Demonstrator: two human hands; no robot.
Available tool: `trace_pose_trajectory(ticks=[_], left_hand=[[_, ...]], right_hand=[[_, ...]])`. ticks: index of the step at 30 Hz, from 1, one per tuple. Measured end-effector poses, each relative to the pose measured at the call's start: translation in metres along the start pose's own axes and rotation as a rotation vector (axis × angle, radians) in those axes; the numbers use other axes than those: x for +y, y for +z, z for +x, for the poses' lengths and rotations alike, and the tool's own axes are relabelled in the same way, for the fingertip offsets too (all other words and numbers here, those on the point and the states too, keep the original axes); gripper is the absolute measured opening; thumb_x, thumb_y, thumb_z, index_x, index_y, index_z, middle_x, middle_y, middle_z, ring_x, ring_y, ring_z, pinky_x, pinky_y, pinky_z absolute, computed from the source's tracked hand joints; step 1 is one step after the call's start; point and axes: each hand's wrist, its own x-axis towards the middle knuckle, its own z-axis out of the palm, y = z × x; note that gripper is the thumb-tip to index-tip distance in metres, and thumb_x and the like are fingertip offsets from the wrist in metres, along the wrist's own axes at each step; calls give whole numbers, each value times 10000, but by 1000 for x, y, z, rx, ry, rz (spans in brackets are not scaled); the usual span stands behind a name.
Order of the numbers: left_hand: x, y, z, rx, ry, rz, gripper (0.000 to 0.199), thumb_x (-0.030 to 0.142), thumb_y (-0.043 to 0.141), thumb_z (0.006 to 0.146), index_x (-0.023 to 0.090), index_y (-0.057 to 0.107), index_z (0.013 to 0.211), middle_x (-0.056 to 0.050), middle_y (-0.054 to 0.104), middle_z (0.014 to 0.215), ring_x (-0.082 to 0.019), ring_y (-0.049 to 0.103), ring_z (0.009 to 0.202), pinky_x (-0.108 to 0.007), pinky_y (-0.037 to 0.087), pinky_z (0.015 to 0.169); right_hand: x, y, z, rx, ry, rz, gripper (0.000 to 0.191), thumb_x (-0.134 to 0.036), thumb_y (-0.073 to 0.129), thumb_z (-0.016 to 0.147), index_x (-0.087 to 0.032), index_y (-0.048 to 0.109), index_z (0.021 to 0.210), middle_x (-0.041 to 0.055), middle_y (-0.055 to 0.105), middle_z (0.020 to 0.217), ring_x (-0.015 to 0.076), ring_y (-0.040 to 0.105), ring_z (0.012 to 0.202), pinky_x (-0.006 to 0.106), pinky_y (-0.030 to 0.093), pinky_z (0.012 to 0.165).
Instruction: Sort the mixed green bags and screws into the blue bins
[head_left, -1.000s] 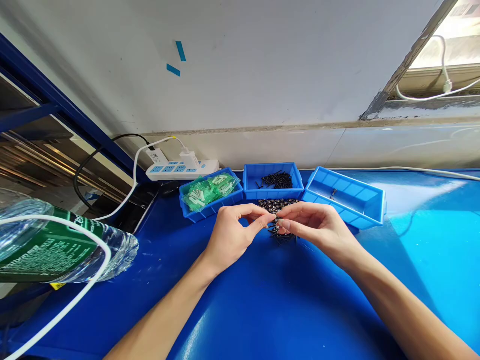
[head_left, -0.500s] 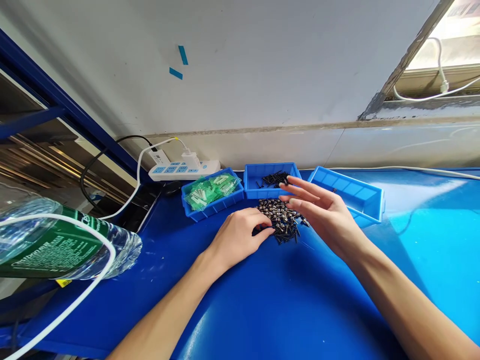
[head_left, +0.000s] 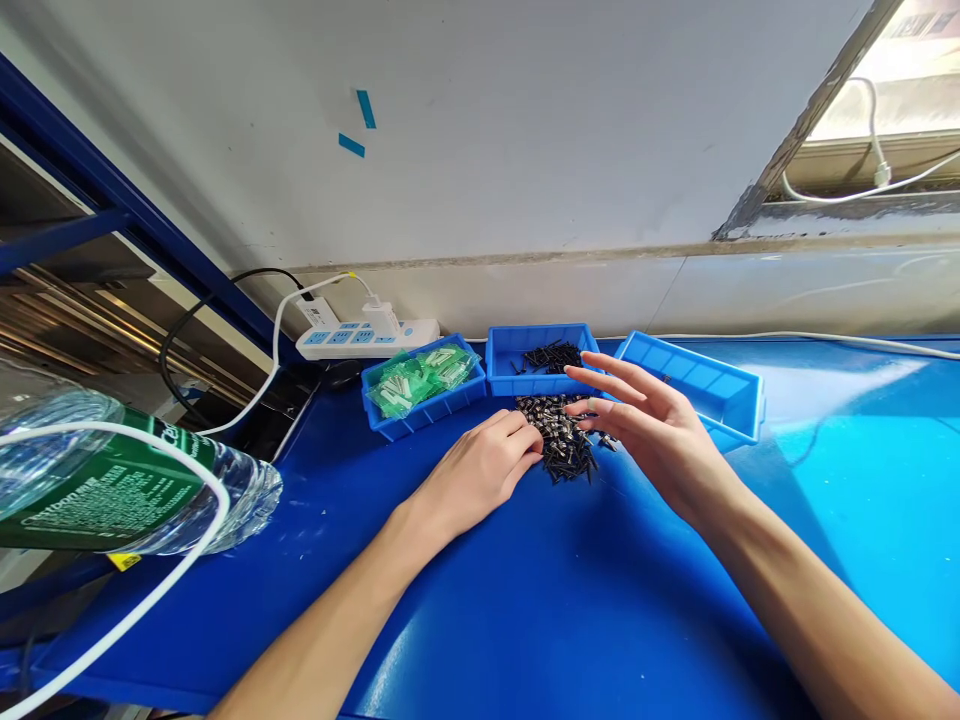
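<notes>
Desk [head_left: 570,600], blue, glossy, bare surface nearest me, below both hands. Left hand [head_left: 480,462], mine, one: palm down, fingers curled, thumb drawn in beside them, tips at the left edge of the pile; whether a piece is pinched there I cannot tell, the grip being hidden. Right hand [head_left: 660,425], mine, one: fingers spread and extended over the pile's right side, nothing visible in its grasp. Pile of screws [head_left: 568,463], many, loose, dark shafts and some shinier pieces, on the desk between my two hands. Handling note, my judgement: small tangled pieces are best taken singly from the edge by thumb and fingertip, with the spread hand kept high enough not to scatter the heap or hide it. Left bin [head_left: 431,408], blue, beyond my left hand, bearing green bags [head_left: 424,380] with pale pieces. Middle bin [head_left: 536,385], blue, just beyond the pile and my right fingertips, holding black screws [head_left: 553,356]. Right bin [head_left: 701,370], blue, angled, beyond my right hand and partly hidden by it. Power strip [head_left: 367,342], white, farther off past my left hand, behind the left bin.
</notes>
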Motion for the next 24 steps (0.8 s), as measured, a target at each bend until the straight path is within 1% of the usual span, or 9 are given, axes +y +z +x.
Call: trace_pose_trajectory(ticks=[3, 6, 8, 10, 13, 15, 18, 21, 24], left_hand=[[0, -6, 0, 22, -19, -59, 94, 115, 614, 993, 174, 659, 935, -56, 706, 970, -202, 676, 865, -311, 557, 801], [2, -10, 0, 74, -53, -176, 99, 124, 621, 989, 179, 657, 915, -34, 719, 918, -185, 687, 822, -286, 548, 780], [4, -10, 0, 123, -81, -269, 107, 134, 627, 983, 187, 665, 899, -16, 736, 879, -171, 697, 786, -268, 546, 764], [7, -11, 1, 181, -112, -363, 96, 143, 645, 965, 194, 683, 892, -3, 758, 862, -159, 711, 766, -254, 555, 762], [10, -11, 1, 272, -173, -503, 53, 169, 680, 929, 200, 696, 888, 5, 782, 856, -154, 740, 772, -242, 580, 783], [11, -11, 2, 305, -224, -590, 26, 194, 704, 903, 205, 681, 897, 9, 783, 845, -158, 759, 786, -242, 595, 788], [13, -11, 2, 319, -278, -684, 104, 225, 733, 874, 213, 636, 912, 22, 769, 806, -160, 771, 779, -237, 601, 761], [16, -10, 3, 313, -293, -734, 134, 241, 736, 871, 216, 607, 893, 25, 760, 795, -156, 772, 766, -238, 600, 757], [16, -10, 3, 262, -290, -759, 119, 234, 736, 864, 214, 619, 880, 16, 766, 824, -164, 771, 791, -254, 607, 783]], right_hand=[[0, -1, 1, 2, -24, -21, 448, -454, 854, 754, -262, 771, 1151, 109, 780, 1262, 255, 781, 936, 413, 612, 855], [0, -1, 1, -24, -60, -135, 349, -459, 856, 765, -246, 806, 1036, 90, 829, 1074, 259, 785, 922, 419, 620, 880], [0, 0, 0, -56, -98, -215, 304, -452, 854, 771, -243, 823, 991, 81, 837, 1028, 269, 788, 943, 419, 623, 902], [0, 2, -2, -104, -127, -285, 279, -458, 838, 788, -236, 834, 955, 81, 839, 1014, 279, 787, 942, 410, 633, 874], [-1, 4, -4, -176, -111, -347, 279, -467, 822, 801, -216, 841, 920, 88, 838, 975, 280, 786, 890, 388, 643, 800], [-1, 5, -4, -192, -83, -343, 295, -474, 837, 779, -207, 836, 903, 86, 835, 948, 271, 785, 855, 374, 643, 770], [-1, 6, -3, -186, -48, -298, 330, -493, 882, 722, -200, 814, 857, 74, 821, 856, 249, 773, 784, 346, 628, 708], [-1, 8, -2, -204, 15, -207, 357, -494, 910, 687, -199, 798, 854, 49, 794, 761, 224, 755, 719, 333, 610, 674], [-3, 7, -2, -230, 72, -151, 348, -495, 906, 687, -201, 803, 841, 36, 771, 718, 210, 736, 682, 344, 603, 676]])
